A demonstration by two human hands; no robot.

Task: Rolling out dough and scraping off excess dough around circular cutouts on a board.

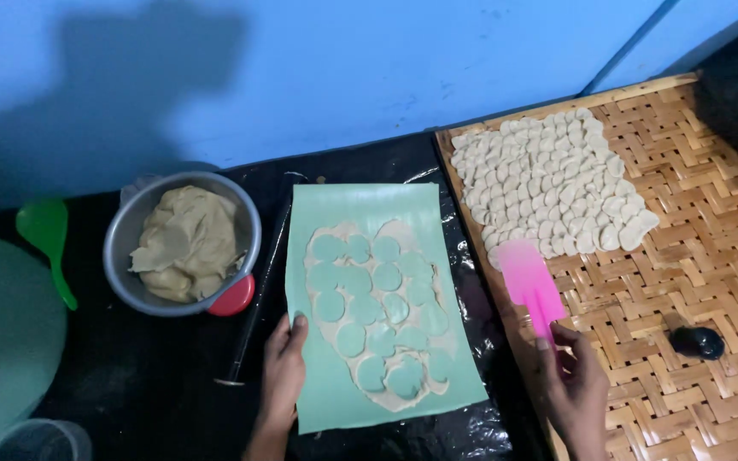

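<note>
Right hand at lower right pinched pink scraper, blade pointing up-left toward dough rounds; left hand, fingers together, pressed green mat edge, lower centre.

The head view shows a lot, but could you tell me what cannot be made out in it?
- Red round thing: mostly hidden behind the metal bowl.
- Left hand: wrist cut off by the bottom edge.
- Clear container: cut by the bottom edge.
- Dark object on the woven tray: too dim to identify.
</note>
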